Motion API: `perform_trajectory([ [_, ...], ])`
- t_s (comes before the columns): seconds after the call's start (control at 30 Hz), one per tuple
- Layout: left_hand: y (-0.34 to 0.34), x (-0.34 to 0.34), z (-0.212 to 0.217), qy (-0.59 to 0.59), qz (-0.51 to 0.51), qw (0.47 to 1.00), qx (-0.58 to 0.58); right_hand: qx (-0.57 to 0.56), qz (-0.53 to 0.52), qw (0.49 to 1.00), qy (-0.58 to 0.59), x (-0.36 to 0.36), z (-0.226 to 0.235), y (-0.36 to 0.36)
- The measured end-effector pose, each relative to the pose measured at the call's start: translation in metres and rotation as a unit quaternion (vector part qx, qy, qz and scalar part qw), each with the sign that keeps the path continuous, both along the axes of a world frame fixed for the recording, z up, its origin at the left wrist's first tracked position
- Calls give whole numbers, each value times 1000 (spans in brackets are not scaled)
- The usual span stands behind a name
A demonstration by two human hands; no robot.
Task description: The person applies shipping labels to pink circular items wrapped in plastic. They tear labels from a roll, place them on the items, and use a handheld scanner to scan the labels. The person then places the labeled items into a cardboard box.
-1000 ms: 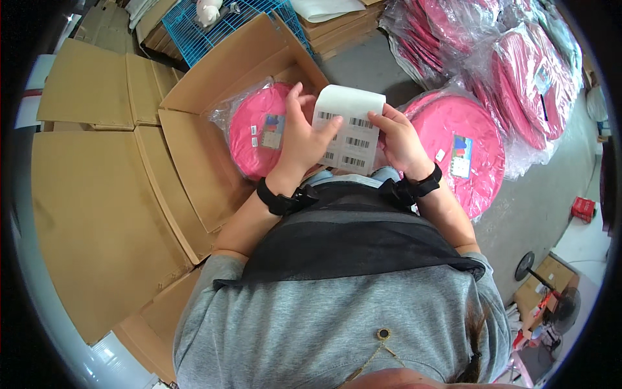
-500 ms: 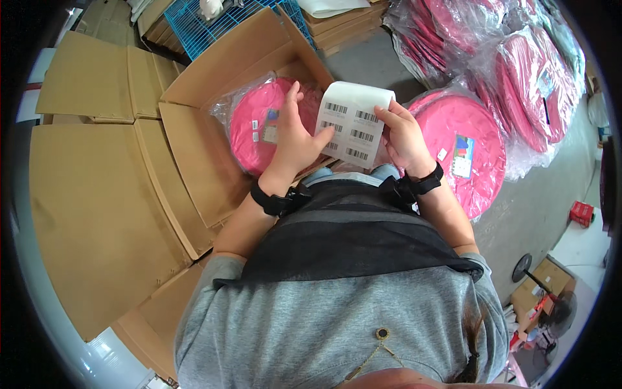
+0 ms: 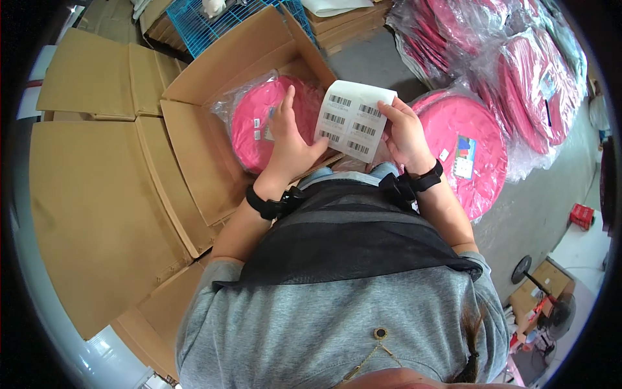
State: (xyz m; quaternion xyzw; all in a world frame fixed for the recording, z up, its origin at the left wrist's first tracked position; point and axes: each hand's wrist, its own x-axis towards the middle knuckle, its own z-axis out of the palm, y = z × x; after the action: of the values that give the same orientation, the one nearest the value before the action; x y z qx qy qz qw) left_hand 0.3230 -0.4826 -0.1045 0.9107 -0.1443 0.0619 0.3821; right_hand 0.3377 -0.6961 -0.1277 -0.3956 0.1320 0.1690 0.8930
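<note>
A white sheet of barcode labels [image 3: 346, 126] is pinched along its right edge by my right hand [image 3: 406, 133]. My left hand [image 3: 288, 142] is at the sheet's left side, fingers raised and spread, thumb near the lower left label. Whether that thumb touches the paper I cannot tell. Behind my left hand, a round pink item in clear plastic [image 3: 249, 123] leans inside an open cardboard box [image 3: 201, 162]; small white labels show on it. Another round pink packet [image 3: 476, 175], with a picture card on its front, is to the right of my right hand.
Several bagged pink rounds [image 3: 525, 91] are heaped at the far right on the grey floor. Large cardboard flaps [image 3: 97, 214] spread across the left. A blue wire cage [image 3: 201, 29] stands beyond the box. A black fan [image 3: 560, 314] is at the lower right.
My left hand has drawn slightly left and down, its thumb moving back from the middle of the label sheet toward its left edge. My right hand keeps its hold.
</note>
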Motion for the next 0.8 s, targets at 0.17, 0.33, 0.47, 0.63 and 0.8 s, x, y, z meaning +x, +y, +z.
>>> perform_trajectory([
  [0.17, -31, -10, 36, -22, -32, 986, 159, 6, 8, 1000, 2, -1, 1, 6],
  [0.33, -19, 5, 11, -3, 23, 1000, -15, 22, 33, 999, -14, -4, 8, 4],
  [0.47, 1, 15, 4, 374, -27, 840, -393, 52, 25, 998, -2, -5, 15, 6],
  [0.63, -4, 7, 8, 368, -35, 820, -438, 4, 68, 998, -13, -2, 7, -3],
  [0.8, -13, 3, 16, 334, -36, 863, -378, -441, -123, 860, -225, 2, 17, -9],
])
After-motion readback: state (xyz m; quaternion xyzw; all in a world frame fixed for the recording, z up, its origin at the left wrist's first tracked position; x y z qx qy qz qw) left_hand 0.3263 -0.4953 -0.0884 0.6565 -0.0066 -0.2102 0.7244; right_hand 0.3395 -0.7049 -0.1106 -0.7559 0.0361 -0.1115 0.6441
